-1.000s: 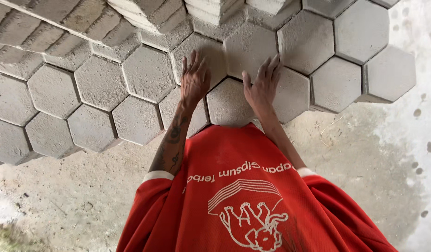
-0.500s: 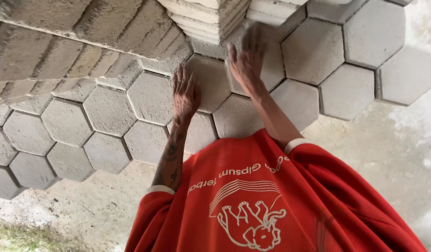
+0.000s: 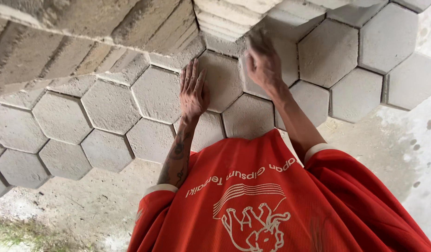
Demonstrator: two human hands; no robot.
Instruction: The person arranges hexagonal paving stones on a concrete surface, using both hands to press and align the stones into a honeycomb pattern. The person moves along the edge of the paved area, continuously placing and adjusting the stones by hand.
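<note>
Left hand (image 3: pixel 193 91) lies flat, palm down, fingers together and straight, on a grey hexagonal paver (image 3: pixel 221 80). It grips nothing, just presses on the top face. Tattooed forearm runs back to a red sleeve with a white cuff.

Right hand (image 3: pixel 262 60) is further out, over the next paver (image 3: pixel 283 56) at the foot of the block stack. It is motion-blurred; fingers look curled downward at the paver's far edge, but I cannot tell whether they are clamped on it or just touching.

The paver under the left hand sits in the laid field, edges tight against its neighbours, just beside the stack. Surface is coarse, sandy concrete, matte, with a slightly bevelled rim. Joints are narrow and dark.

Laid pavers (image 3: pixel 110 106) form a honeycomb pattern across the middle of the view, all same size and shape, same rough grey finish. The outer edge of the field is stepped, following the hexagon sides.

Stacked blocks (image 3: pixel 224 16) sit at the top, paler, smoother side faces, layered flat. More stacked rows (image 3: pixel 85 28) run off to the left, seen edge-on.

Bare ground (image 3: pixel 66 205) below the field is pale, patchy cement or packed sand with speckled debris. Red shirt (image 3: pixel 271 200) with white printing fills the bottom.
</note>
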